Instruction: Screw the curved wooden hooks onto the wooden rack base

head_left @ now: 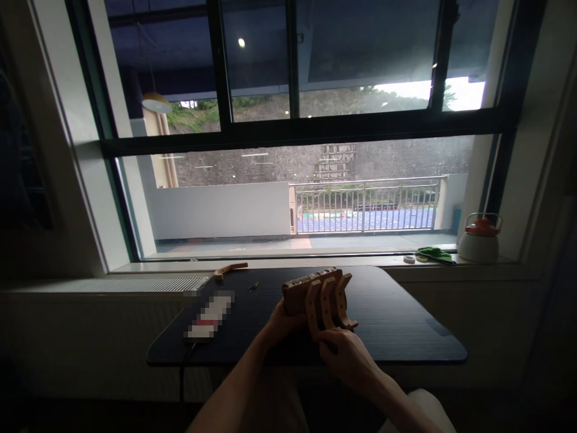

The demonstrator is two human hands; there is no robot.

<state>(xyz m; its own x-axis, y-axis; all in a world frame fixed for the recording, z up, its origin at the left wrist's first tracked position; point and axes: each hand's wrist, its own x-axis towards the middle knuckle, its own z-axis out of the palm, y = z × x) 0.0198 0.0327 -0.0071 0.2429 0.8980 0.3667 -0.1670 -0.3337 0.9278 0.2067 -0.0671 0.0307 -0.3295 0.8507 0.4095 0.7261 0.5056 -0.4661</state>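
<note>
- Three curved wooden pieces (326,304) stand against a wooden block (295,302) raised over the surface (401,319).
- My left hand (277,325) grips the block; my right hand (346,356) curls its fingers at the pieces' lower ends, holding what, I cannot tell.
- Probably I'm adjusting the pieces; the next move calls for steady support from the left.

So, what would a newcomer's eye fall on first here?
Probably the bright window, filling the upper view beyond the dark table. Next, the brown wooden piece with three curved ribs, held over the table in the left grip, with the right grip near the ribs' lower ends. Then the pale jug with an orange-red lid at the sill's right end.
</note>
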